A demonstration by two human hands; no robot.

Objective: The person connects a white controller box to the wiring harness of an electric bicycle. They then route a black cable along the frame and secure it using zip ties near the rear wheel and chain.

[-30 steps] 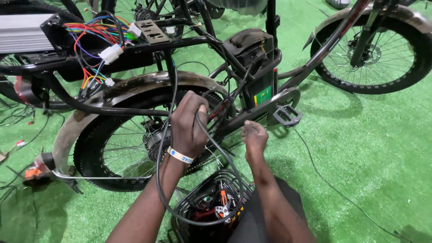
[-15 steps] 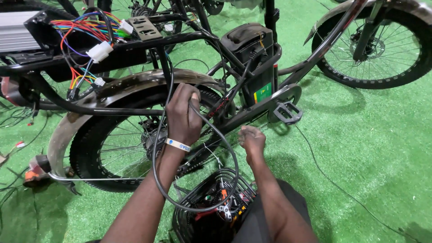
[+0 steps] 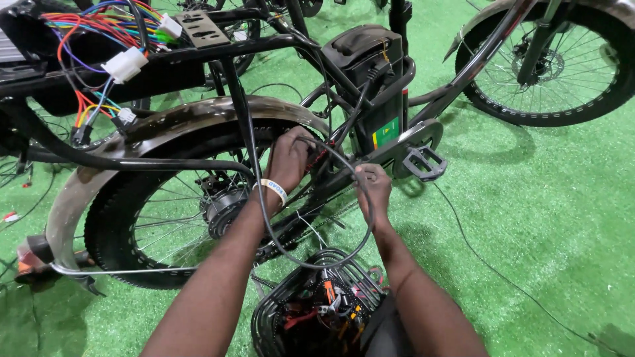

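Black cable (image 3: 360,218) is looping in a wide arc between both hands, sagging over a wire basket (image 3: 291,311) that is lying on the green turf (image 3: 542,218). Left hand (image 3: 289,158) is gripping the cable up against the electric bicycle's frame, just above the rear wheel (image 3: 165,231) and beside the black battery pack (image 3: 370,79). Right hand (image 3: 375,188) is pinching the cable's other side near the pedal (image 3: 423,163). Coloured wires (image 3: 99,39) are hanging from the rear rack.
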